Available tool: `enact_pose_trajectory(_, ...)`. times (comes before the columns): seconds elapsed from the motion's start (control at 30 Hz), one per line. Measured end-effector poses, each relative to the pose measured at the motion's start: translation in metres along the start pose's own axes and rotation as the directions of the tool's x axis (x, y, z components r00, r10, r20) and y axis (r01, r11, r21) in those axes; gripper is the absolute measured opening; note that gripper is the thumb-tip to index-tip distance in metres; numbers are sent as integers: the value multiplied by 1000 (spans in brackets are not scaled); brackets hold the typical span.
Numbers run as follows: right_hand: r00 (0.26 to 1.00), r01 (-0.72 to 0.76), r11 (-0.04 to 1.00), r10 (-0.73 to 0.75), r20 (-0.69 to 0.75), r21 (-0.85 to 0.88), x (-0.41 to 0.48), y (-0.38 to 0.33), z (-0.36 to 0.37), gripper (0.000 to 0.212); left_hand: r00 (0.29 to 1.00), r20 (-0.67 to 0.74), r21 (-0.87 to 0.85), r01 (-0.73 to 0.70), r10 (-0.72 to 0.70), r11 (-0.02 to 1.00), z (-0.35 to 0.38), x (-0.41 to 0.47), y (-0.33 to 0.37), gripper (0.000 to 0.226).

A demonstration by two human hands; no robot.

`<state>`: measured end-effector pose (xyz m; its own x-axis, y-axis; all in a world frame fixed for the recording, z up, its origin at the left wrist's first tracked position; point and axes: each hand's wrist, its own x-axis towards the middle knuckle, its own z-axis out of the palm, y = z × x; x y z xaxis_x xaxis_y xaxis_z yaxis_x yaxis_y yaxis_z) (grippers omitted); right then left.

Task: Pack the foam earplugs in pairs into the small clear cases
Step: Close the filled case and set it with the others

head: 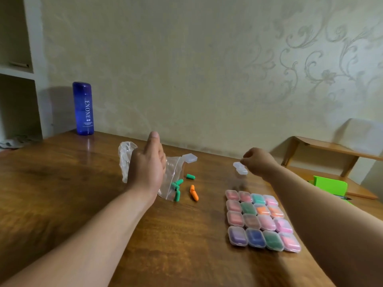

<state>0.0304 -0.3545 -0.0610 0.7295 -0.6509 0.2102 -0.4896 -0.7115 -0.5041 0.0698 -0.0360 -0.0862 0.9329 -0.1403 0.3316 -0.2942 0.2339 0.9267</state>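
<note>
My left hand (148,162) grips a clear plastic zip bag (173,179), holding it up off the wooden table (62,183). Green earplugs (176,188) lie at the bag's mouth, one more green earplug (190,176) sits just beyond, and two orange earplugs (194,192) lie to the right. My right hand (258,162) pinches a small clear empty case (240,168) above the table. Another clear case (190,157) sits behind the bag. Several closed cases (262,220) filled with coloured earplugs form a grid at the right.
A tall blue bottle (83,108) stands at the back left by the wall. A low wooden shelf (331,150) and a bright green object (330,184) sit beyond the table's right edge. White shelving (16,71) is at the far left.
</note>
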Motion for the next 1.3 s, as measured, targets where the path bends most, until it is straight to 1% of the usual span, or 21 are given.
enact_pose_trajectory(0.13,999,-15,973,24,39,-228,13,7,21,33,1000,18,39,-26,26,999,2,-2,-1,72)
enact_pose_trajectory(0.2,999,-24,955,31,18,-297,14,8,28,31,999,23,45,-33,32,998,2,-3,-1,72)
enact_pose_trajectory(0.27,999,-40,947,46,10,-320,12,8,32,23,999,28,49,-33,31,998,3,-4,0,72)
enact_pose_trajectory(0.33,998,-58,943,67,17,-328,11,10,33,21,999,34,45,-27,26,999,4,-5,2,73)
enact_pose_trajectory(0.43,997,-24,954,44,63,-298,3,9,27,36,999,46,49,-19,17,999,5,-7,3,72)
enact_pose_trajectory(0.47,996,3,963,20,82,-268,-1,7,23,42,998,55,52,-16,14,998,5,-8,3,72)
enact_pose_trajectory(0.5,996,30,976,-10,93,-217,-6,3,20,42,998,67,60,-15,11,998,6,-9,4,71)
enact_pose_trajectory(0.6,991,116,993,-118,62,39,-32,-20,8,30,990,142,74,-27,16,997,7,-13,8,65)
enact_pose_trajectory(0.67,983,169,958,-180,25,233,-58,-40,0,22,971,234,83,-64,43,995,9,-18,10,61)
enact_pose_trajectory(0.73,975,191,872,-222,15,451,-92,-56,-6,13,937,343,127,-111,62,986,13,-25,11,50)
enact_pose_trajectory(0.83,968,145,693,-247,44,706,-136,-68,-2,10,893,447,225,-178,61,958,17,-34,9,14)
enact_pose_trajectory(0.87,969,108,636,-241,63,764,-145,-68,3,11,879,473,228,-187,59,956,18,-35,8,19)
enact_pose_trajectory(0.93,968,51,567,-231,100,822,-157,-62,8,16,852,519,231,-219,71,948,20,-38,5,32)
enact_pose_trajectory(0.97,966,42,563,-234,111,825,-159,-60,10,19,841,534,229,-237,82,944,20,-39,5,33)
enact_pose_trajectory(1.03,962,46,571,-246,118,820,-160,-57,9,20,828,553,222,-249,88,943,21,-41,4,31)
enact_pose_trajectory(1.17,955,46,586,-262,136,809,-159,-53,8,26,820,570,210,-206,52,956,22,-37,1,32)
enact_pose_trajectory(1.3,955,40,584,-261,142,811,-154,-48,6,20,802,597,195,-151,5,969,22,-37,3,35)
